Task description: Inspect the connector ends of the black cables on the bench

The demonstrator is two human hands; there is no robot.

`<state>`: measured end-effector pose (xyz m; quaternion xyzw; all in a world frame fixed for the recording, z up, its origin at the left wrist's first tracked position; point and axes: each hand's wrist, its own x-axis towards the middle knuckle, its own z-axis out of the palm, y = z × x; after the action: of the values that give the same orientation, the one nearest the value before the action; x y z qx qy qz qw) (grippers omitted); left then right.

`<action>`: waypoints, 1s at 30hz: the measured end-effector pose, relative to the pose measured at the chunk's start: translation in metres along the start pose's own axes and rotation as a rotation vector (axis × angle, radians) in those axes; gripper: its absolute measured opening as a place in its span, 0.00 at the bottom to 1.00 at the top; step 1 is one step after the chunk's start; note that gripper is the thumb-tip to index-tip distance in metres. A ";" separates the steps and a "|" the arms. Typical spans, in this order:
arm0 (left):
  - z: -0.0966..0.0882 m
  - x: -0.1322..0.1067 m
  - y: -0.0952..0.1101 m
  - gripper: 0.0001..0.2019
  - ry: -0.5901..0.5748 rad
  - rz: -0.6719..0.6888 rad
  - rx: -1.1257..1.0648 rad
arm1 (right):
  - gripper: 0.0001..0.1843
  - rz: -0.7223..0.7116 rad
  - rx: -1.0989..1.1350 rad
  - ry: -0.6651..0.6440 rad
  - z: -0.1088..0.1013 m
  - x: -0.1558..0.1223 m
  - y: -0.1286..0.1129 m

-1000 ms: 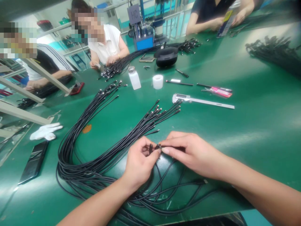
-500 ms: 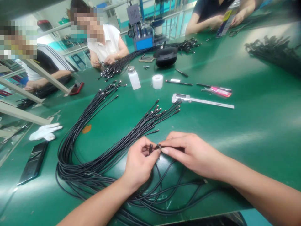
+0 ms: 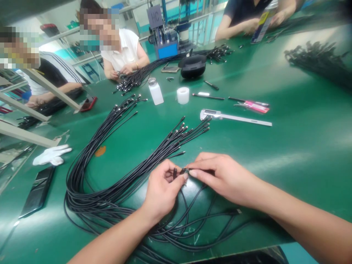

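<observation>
While both hands are meeting low in the centre of the frame, they are pinching one black cable end (image 3: pixel 182 171) just above the green table (image 3: pixel 288 146). The left hand (image 3: pixel 162 190) is nipping it between thumb and forefinger, with the other fingers curled under. The right hand (image 3: pixel 222 178) is closing thumb and forefinger on the same end from the other side. Both are holding it at the fingertips, probably because the connector is small and needs fine control; its detail is too tiny to read.

The loose cables (image 3: pixel 192 216) are trailing under both wrists, and the cable end seems to be one of theirs. A big cable bundle (image 3: pixel 90 176) is looping through the lower left, its connector tips (image 3: pixel 189 130) fanning out just above the hands, likely so that single ends are easy to pick.

Further up, a caliper (image 3: pixel 233 117), a tape roll (image 3: pixel 183 95) and a pink-handled tool (image 3: pixel 254 106) are lying within reach.

Containers: a white bottle (image 3: pixel 155 91) is standing capped, contents hidden. A blue bin (image 3: pixel 168 49) at top centre is sitting under some fixtures, contents unclear.

At far left a white glove (image 3: pixel 51 156) and a dark phone (image 3: pixel 37 192) are lying flat. Other people's hands are working on cables along the top edge.
</observation>
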<state>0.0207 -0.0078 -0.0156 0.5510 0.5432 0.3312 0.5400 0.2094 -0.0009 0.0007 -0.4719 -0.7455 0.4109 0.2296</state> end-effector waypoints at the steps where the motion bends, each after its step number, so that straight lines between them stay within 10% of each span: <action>1: 0.000 0.000 0.001 0.11 0.001 -0.002 -0.010 | 0.14 0.011 -0.020 0.001 -0.001 0.000 0.001; 30: 0.004 -0.001 0.001 0.10 -0.035 -0.067 -0.108 | 0.13 0.026 0.056 -0.034 -0.002 0.002 -0.003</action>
<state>0.0248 -0.0091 -0.0151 0.5084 0.5330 0.3321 0.5893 0.2084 0.0010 0.0042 -0.4682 -0.7312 0.4424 0.2247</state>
